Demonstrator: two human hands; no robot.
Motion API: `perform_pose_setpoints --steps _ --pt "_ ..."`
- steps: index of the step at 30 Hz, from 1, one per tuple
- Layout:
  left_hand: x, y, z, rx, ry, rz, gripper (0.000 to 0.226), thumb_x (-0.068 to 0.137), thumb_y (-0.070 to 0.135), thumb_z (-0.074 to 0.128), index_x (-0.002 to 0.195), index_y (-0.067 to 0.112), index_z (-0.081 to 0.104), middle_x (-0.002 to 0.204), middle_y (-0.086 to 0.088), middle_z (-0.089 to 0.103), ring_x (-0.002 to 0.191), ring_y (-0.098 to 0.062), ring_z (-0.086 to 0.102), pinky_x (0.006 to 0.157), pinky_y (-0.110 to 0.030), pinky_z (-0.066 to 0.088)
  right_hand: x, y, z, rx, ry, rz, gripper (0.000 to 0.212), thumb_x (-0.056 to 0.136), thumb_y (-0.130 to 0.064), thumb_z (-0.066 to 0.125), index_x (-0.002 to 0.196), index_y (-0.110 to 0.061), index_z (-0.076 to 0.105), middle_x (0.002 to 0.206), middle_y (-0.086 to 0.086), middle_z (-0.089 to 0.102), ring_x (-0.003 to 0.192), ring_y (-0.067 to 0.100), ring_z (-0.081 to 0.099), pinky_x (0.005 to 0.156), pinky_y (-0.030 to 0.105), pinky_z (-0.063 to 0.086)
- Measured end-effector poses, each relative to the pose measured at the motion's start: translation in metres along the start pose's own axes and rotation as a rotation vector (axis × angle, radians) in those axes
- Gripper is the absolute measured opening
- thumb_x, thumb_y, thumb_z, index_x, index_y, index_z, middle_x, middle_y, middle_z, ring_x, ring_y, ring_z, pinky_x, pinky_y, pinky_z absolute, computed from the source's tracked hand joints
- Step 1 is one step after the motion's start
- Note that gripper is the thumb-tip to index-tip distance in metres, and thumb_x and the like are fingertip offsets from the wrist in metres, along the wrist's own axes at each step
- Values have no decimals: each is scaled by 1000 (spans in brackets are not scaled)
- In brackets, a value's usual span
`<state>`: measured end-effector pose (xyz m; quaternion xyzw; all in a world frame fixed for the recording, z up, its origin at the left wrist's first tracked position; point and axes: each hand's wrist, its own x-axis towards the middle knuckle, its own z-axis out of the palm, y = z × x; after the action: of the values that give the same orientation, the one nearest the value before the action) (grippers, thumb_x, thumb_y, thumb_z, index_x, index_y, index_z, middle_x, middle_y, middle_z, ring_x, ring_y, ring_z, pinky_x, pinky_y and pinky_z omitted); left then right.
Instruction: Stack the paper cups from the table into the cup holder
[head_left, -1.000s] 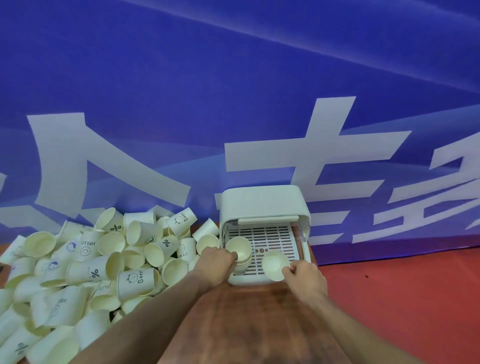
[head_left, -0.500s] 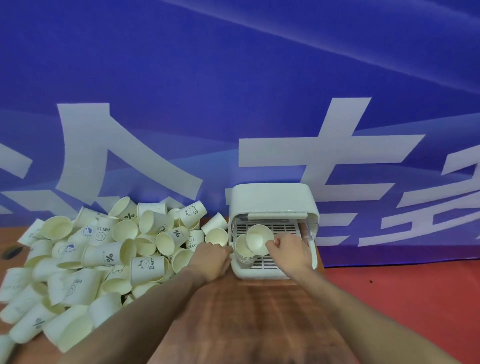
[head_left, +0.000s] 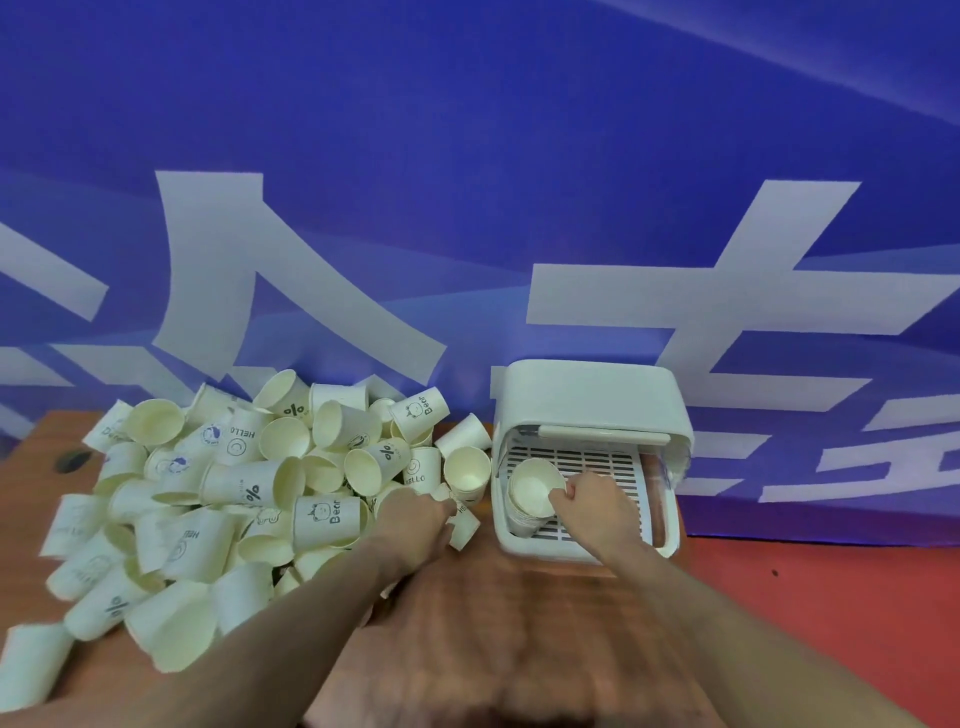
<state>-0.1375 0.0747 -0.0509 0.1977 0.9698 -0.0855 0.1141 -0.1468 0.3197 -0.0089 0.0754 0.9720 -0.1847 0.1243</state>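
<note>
A white cup holder (head_left: 592, 395) stands on the wooden table (head_left: 467, 623), its front open over a slatted tray. On the left side of that tray sits a stack of paper cups (head_left: 530, 491), mouths up. My right hand (head_left: 595, 506) is inside the holder and pinches the rim of the top cup. A big pile of loose paper cups (head_left: 234, 493) covers the left half of the table. At the pile's right edge my left hand (head_left: 418, 522) curls its fingers round a small lying cup (head_left: 464, 527).
A blue banner with large white characters (head_left: 467, 208) hangs right behind the table. Red floor (head_left: 831, 597) shows to the right of the table. A dark hole (head_left: 72, 460) marks the tabletop at far left. Bare wood lies in front of the holder.
My right hand carried a cup from the tray's front right onto the stack. My left hand left the stack and moved left to a cup at the pile's edge.
</note>
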Motion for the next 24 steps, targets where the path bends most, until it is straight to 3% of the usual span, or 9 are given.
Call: perform_pose_setpoints --steps 3,6,13,17,21,24 --pt "4 -1 11 4 -33 9 36 99 42 35 122 23 55 106 -8 69 99 -30 61 82 -36 45 10 2 8 -18 -33 30 28 84 -35 46 66 -16 55 74 3 64 72 25 61 68 31 51" --pt "8 -2 19 -20 -61 1 34 99 42 35 120 24 55 105 -6 69 97 -29 63 84 -36 47 18 5 15 -23 -29 32 33 85 -38 45 62 -15 51 71 3 63 70 26 61 67 32 51" --pt "10 -4 19 -51 -65 13 34 100 38 35 123 20 53 107 -10 68 98 -31 63 70 -34 38 19 3 16 -11 -8 63 45 87 -50 43 60 -15 50 72 3 65 73 27 62 72 34 53" --pt "4 -13 16 -70 -5 -11 34 99 40 36 121 22 54 106 -9 66 99 -29 60 68 -36 36 9 -11 14 -48 -5 2 42 86 -47 42 58 -16 45 71 2 62 75 27 61 71 32 51" --pt "-11 -31 10 -94 70 -54 32 98 39 37 115 22 57 108 -4 66 96 -28 64 72 -34 43 -2 -43 14 -98 -2 -85 40 89 -48 43 68 -17 56 81 5 68 83 28 64 74 32 49" --pt "-26 -50 2 -93 97 -99 33 98 40 37 114 20 58 101 -4 69 90 -28 65 68 -33 42 -10 -69 19 -110 2 -164 39 88 -47 43 61 -19 46 83 6 68 83 28 64 71 32 48"
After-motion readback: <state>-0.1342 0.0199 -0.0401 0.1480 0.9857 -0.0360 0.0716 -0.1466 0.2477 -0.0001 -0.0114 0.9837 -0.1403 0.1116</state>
